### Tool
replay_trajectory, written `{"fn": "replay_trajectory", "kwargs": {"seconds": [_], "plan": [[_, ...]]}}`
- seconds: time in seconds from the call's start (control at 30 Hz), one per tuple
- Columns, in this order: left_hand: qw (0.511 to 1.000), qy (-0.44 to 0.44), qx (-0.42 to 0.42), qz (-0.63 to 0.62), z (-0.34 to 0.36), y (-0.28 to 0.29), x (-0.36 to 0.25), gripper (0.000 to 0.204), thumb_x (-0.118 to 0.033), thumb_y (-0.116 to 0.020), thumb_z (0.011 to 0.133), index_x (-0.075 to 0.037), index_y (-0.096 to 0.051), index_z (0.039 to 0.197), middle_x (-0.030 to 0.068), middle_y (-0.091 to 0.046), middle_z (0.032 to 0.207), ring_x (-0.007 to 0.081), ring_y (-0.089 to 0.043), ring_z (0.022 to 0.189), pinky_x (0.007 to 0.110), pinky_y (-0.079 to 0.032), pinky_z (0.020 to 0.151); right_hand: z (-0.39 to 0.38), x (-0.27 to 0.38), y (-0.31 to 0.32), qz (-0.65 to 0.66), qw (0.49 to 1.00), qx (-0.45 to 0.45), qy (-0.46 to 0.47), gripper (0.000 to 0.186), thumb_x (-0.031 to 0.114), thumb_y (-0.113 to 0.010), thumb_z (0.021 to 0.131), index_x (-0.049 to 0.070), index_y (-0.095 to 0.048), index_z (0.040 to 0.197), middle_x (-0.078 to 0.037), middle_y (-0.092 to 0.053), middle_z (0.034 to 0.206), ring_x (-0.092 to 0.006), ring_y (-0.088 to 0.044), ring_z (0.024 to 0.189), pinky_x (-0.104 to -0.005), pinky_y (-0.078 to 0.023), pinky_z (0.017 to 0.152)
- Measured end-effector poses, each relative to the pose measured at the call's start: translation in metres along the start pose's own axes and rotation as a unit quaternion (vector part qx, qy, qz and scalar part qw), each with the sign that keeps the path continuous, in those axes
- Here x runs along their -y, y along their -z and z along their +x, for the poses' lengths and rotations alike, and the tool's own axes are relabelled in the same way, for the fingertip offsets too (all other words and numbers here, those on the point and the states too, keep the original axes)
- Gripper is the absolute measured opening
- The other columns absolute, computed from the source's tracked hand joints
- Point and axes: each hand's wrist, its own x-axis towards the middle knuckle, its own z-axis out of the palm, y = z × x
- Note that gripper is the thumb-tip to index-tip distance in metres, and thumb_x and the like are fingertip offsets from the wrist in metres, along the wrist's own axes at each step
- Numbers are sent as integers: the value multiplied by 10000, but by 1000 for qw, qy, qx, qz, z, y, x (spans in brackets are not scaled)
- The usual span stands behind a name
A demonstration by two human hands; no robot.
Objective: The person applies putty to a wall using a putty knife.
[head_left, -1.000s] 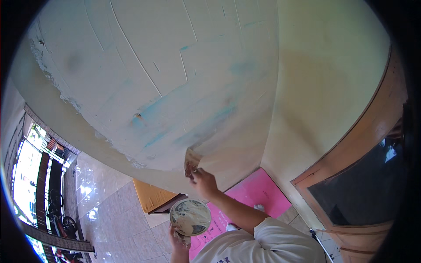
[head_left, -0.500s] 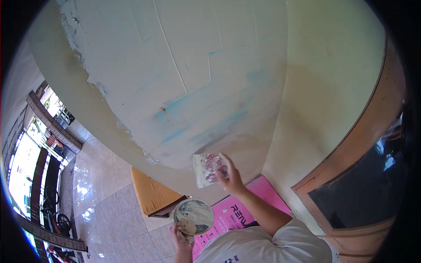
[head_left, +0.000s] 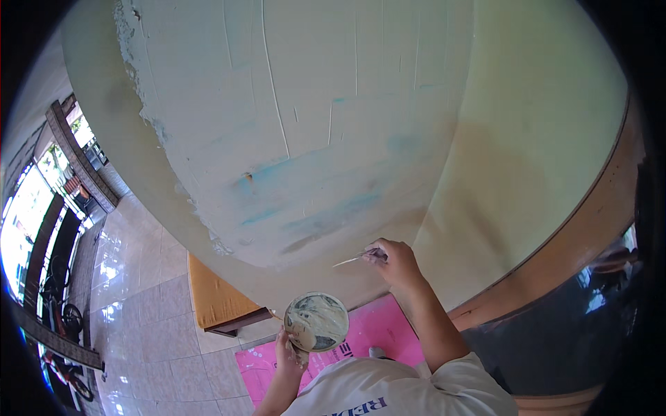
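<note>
My right hand [head_left: 395, 262] is closed on a putty spreader [head_left: 349, 260], now seen almost edge-on, just off the lower part of the wall. My left hand [head_left: 287, 352] grips the side of a round tub [head_left: 316, 322] that holds pale putty, smeared along its inside with darker patches showing. In front of me rises the wall [head_left: 208, 104], coated in whitish filler with thin vertical ridges and ragged left edge. Streaks of blue [head_left: 284, 172] show through the coat in its lower half.
A pink sheet [head_left: 388, 326] lies on the tiled floor [head_left: 149, 305] below. An orange-topped piece of furniture [head_left: 218, 295] stands left of the tub. To the right are a bare side wall [head_left: 548, 125] and a wooden frame [head_left: 562, 256] with dark glass. Motorbikes stand far left.
My right hand has drawn right with the spreader and turned it from broad face to thin edge. The tub has shifted slightly right and up in view as the head view moved.
</note>
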Motion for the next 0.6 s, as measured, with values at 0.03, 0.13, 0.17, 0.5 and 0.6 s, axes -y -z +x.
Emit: {"fn": "replay_trajectory", "kwargs": {"seconds": [0.03, 0.13, 0.17, 0.5, 0.6], "plan": [[1000, -2, -2, -1, -1, -2, 2, 444, -310, -385, 948, -41, -480, 1288, 138, -555, 1266, 288, -536, 1164, 425, -434, 1008, 5, 5, 7, -38, 999, 5, 4, 171, 203, -698, 804, 66, -646, 893, -129, -651, 751, -297, -630, 678, -376, -491, 634], [999, 20, -35, -11, -6, -4, 8, 442, -319, -390, 948, -52, -483, 1287, 133, -551, 1271, 290, -534, 1166, 427, -430, 1012, 24, 4, 17, -120, 993, 20, 6, 216, 266, -687, 819, 57, -640, 845, -138, -632, 708, -308, -618, 651, -398, -476, 608], [1000, 10, -10, -2, -7, -4, 10, 443, -326, -390, 947, -58, -484, 1286, 131, -553, 1269, 289, -536, 1164, 429, -434, 1008, 31, 2, 20, -166, 986, 27, 1, 249, 295, -679, 827, 51, -630, 824, -145, -624, 702, -309, -614, 643, -408, -466, 598], [999, 2, -29, -30, -7, -37, 6, 401, -297, -409, 932, -59, -532, 1231, 120, -598, 1203, 279, -575, 1111, 431, -469, 972, 68, -11, 19, 80, 996, 25, -14, 259, 245, -616, 899, -8, -561, 881, -148, -589, 655, -291, -622, 604, -360, -456, 564], [990, -27, -15, -139, -8, -45, 21, 379, -260, -401, 935, -38, -541, 1209, 120, -601, 1197, 276, -582, 1097, 423, -470, 971, 74, -7, 12, 168, 979, 96, -70, 258, 236, -609, 907, -9, -539, 948, -157, -609, 668, -276, -639, 621, -362, -477, 575]]}}
